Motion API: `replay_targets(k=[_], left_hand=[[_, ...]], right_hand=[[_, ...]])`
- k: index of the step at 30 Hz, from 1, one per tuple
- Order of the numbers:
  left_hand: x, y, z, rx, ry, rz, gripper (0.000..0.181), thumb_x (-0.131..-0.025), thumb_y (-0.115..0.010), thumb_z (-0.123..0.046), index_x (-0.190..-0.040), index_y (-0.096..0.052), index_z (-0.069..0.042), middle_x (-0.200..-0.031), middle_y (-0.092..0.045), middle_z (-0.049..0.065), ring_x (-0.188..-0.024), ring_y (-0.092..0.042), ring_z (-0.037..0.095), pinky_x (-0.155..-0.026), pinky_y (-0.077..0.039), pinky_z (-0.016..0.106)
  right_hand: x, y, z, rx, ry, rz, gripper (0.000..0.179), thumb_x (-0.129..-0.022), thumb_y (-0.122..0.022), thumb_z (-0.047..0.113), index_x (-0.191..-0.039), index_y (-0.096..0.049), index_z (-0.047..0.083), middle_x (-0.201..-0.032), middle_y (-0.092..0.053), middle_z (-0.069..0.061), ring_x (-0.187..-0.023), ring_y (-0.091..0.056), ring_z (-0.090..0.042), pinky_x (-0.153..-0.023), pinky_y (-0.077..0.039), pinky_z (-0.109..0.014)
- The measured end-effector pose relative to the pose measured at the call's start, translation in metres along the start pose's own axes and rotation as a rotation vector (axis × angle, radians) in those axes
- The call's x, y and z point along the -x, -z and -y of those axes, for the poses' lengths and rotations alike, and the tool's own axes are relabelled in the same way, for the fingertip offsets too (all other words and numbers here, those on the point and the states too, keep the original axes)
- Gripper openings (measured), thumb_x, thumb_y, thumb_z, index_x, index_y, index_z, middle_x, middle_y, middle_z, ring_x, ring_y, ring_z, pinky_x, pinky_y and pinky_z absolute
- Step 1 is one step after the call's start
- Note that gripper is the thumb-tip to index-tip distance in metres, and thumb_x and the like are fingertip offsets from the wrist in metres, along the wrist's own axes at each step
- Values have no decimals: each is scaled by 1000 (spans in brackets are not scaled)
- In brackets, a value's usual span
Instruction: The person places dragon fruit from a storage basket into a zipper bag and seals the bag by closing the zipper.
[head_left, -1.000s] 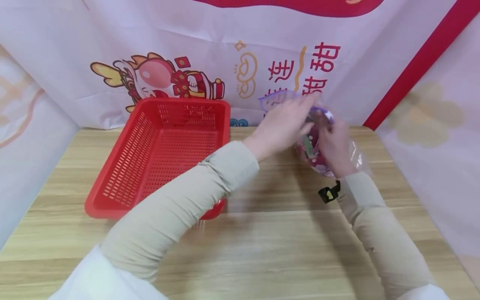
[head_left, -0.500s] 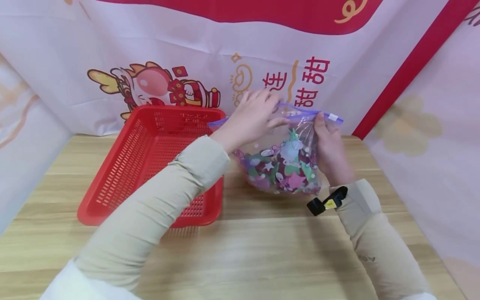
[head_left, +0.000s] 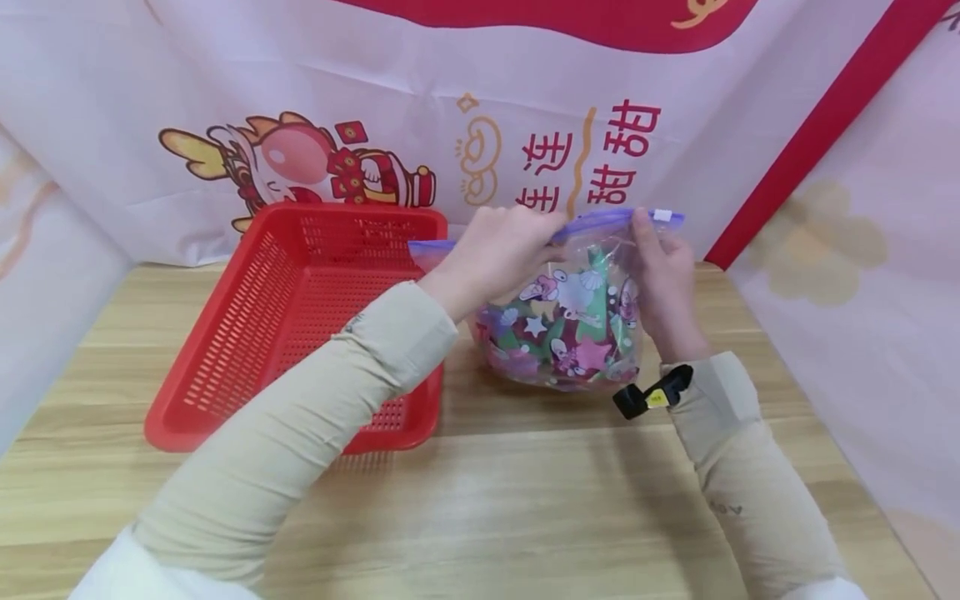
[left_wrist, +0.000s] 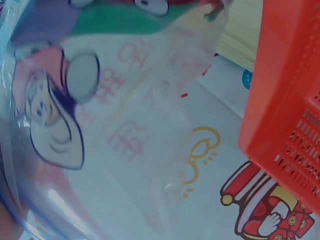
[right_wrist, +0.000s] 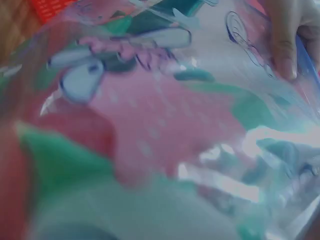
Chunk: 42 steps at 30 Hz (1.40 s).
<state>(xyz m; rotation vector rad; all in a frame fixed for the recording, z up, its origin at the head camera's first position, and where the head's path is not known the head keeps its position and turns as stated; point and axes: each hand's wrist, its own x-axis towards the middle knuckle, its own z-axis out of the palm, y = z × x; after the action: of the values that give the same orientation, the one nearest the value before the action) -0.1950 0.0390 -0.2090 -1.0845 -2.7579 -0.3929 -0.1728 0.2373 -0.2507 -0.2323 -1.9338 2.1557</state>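
Observation:
A clear zip bag (head_left: 558, 333) printed with sea cartoons stands upright between both hands in the head view, its lower end close over the table. Its zip strip (head_left: 600, 223) is purple, with a white slider (head_left: 662, 215) at the right end. My left hand (head_left: 502, 250) grips the strip near its middle, the fingertips partly hidden. My right hand (head_left: 667, 279) pinches the top beside the slider, thumb on the near side. The printed plastic of the bag (left_wrist: 55, 100) covers much of the left wrist view and fills most of the right wrist view.
A red perforated basket (head_left: 161, 421) stands on the wooden table (head_left: 525, 500) to the left, its right rim near the bag. White printed cloth (head_left: 420, 83) hangs behind. A black wrist camera (head_left: 652, 393) sits on the right cuff.
The bag was bunched at the right and is now spread out facing me. My left hand moved left along the top, and its raised fingers have closed on the zip strip.

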Motion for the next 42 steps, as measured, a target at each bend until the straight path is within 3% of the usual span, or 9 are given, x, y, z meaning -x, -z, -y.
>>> replay_targets(k=[5, 9, 15, 25, 29, 33, 36, 42], left_hand=[[-2, -4, 3, 13, 16, -65, 23, -93, -59, -35, -110, -63, -19, -103, -73, -2, -97, -70, 21, -70, -52, 37], [-7, -6, 6, 40, 59, -90, 24, -92, -60, -37, -108, -64, -19, -102, -74, -2, -95, -69, 21, -70, -51, 38], [-8, -7, 13, 50, 99, -110, 27, -91, -62, -38, -108, -65, -17, -102, -74, 1, -96, -70, 23, -71, -52, 39], [0, 0, 30, 41, 154, -55, 24, -92, -58, -40, -103, -65, -20, -101, -74, -2, -97, -69, 22, -75, -52, 42], [4, 5, 39, 59, 173, -53, 21, -93, -58, -36, -103, -66, -20, -99, -74, -1, -93, -68, 21, -76, -53, 41], [9, 7, 45, 83, 197, -31, 22, -91, -60, -35, -104, -67, -18, -98, -73, 2, -92, -66, 21, -78, -54, 40], [12, 7, 48, 85, 212, -12, 23, -91, -61, -35, -105, -67, -17, -98, -72, 2, -92, -64, 22, -80, -53, 39], [18, 9, 53, 83, 228, -8, 24, -90, -61, -37, -103, -67, -17, -96, -72, 1, -87, -65, 20, -76, -53, 38]], right_hand=[[-4, 12, -1, -119, 130, -53, 18, -82, -74, 26, -91, -71, 11, -87, -68, 2, -82, -61, -11, -75, -53, -16], [-3, 23, 0, -145, 118, -17, 21, -79, -74, 24, -94, -76, 9, -82, -73, 3, -74, -69, -7, -74, -56, -15], [-3, 22, 3, -161, 95, 38, 26, -82, -69, 26, -100, -71, 6, -86, -75, 1, -79, -73, -9, -78, -56, -19], [0, 10, 3, -165, 85, 78, 13, -86, -67, 22, -88, -71, 10, -84, -71, 2, -77, -71, -7, -76, -56, -18], [-1, 3, 5, -126, 92, 77, 15, -85, -68, 23, -93, -73, 11, -89, -69, 2, -80, -67, -8, -78, -56, -16], [-3, -7, 4, -99, 75, 27, 22, -82, -72, 23, -100, -73, 9, -91, -71, 3, -83, -67, -9, -79, -55, -16], [-4, -13, 3, -118, 64, -2, 25, -81, -73, 21, -103, -72, 8, -92, -71, 2, -81, -67, -9, -77, -56, -17], [-5, -23, -2, -151, 40, 24, 30, -83, -71, 22, -107, -68, 6, -94, -68, 0, -83, -66, -10, -74, -57, -19]])
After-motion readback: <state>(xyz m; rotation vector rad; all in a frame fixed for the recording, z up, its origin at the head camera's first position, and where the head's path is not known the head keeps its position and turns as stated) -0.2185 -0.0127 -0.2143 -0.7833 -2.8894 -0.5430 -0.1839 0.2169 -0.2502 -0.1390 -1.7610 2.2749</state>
